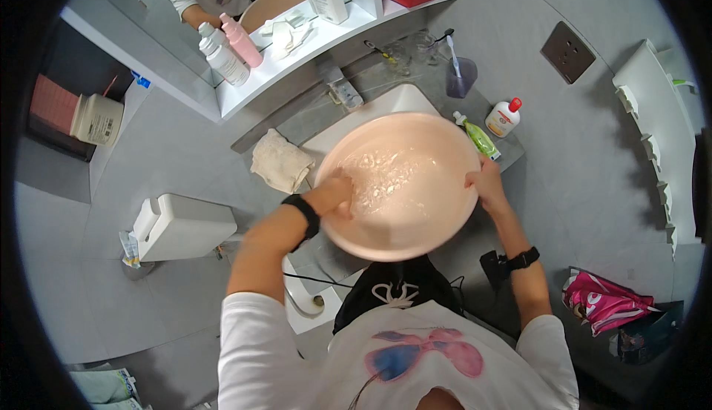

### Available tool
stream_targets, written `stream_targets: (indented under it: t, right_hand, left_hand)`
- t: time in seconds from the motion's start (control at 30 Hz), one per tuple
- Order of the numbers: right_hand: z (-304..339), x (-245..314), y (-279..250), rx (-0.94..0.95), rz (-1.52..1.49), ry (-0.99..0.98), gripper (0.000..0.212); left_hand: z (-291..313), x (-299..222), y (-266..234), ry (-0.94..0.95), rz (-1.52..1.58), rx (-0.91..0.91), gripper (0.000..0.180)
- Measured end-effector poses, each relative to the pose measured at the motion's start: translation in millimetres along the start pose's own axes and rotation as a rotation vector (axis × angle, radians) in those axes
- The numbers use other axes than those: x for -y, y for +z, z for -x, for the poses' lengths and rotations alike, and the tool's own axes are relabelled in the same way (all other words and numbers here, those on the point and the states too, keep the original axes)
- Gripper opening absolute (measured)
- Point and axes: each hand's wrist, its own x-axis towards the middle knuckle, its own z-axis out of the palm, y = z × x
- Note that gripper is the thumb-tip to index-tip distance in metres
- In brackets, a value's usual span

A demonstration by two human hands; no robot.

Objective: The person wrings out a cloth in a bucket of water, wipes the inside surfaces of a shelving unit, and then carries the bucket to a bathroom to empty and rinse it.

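A large round pink basin (415, 239) stands on the sink, with foamy water in its middle. My left hand (335, 192) reaches over the basin's left rim, and its fingers dip into the water; whether they hold anything there I cannot tell. My right hand (486, 184) grips the right rim of the basin. Both wrists wear black bands.
A beige cloth (279, 161) lies on the counter left of the basin. A green tube (478, 137) and a white bottle with a red cap (503, 117) stand at the right. Bottles (231, 47) line the mirror shelf. A white toilet (182, 226) sits at the left, a pink bag (604, 302) at the lower right.
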Motion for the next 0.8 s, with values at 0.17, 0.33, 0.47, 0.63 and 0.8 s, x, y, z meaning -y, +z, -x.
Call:
stream_targets:
  t: [0.17,0.33,0.47,0.63,0.8]
  right_hand:
    - [-4.7,48.6,9.4,0.003,-0.057,-0.016,0.043]
    - [-18.1,97.2,13.8,-0.013,0.102,-0.216,0.051]
    - [-10.3,133.2,43.9,-0.070,0.366,-0.418,0.054]
    - [10.6,149.8,89.9,-0.189,0.854,-0.808,0.060]
    - [27.1,143.4,102.4,-0.274,1.199,-0.790,0.064]
  left_hand:
    - [48.5,-21.3,-35.3,0.125,0.031,0.351,0.058]
    - [83.3,-27.1,-30.4,0.287,0.901,-0.129,0.048]
    - [68.5,-40.9,23.2,0.158,0.995,-0.709,0.047]
    - [57.4,-59.6,57.5,0.177,1.155,-0.584,0.054]
    - [66.7,-71.0,70.6,0.139,1.241,-0.580,0.060]
